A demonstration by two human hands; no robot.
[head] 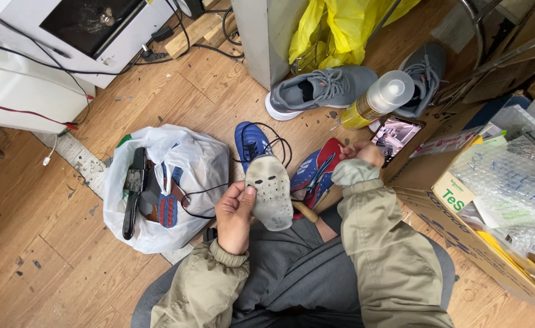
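My left hand [234, 214] pinches a dirty grey insole [270, 189] with thumb and fingers, holding it up over my lap. My right hand [364, 153] closes its grip on the blue and red shoe [313, 173]. A white bag [176, 176] sits on the wooden floor [43, 243]

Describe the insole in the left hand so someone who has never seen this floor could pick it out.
Start at the white plastic bag on the wooden floor. Just right of it, above the lap, the left hand pinches a grey insole. Unlike the blue and red shoes behind it, it is flat, worn and dotted with small holes.
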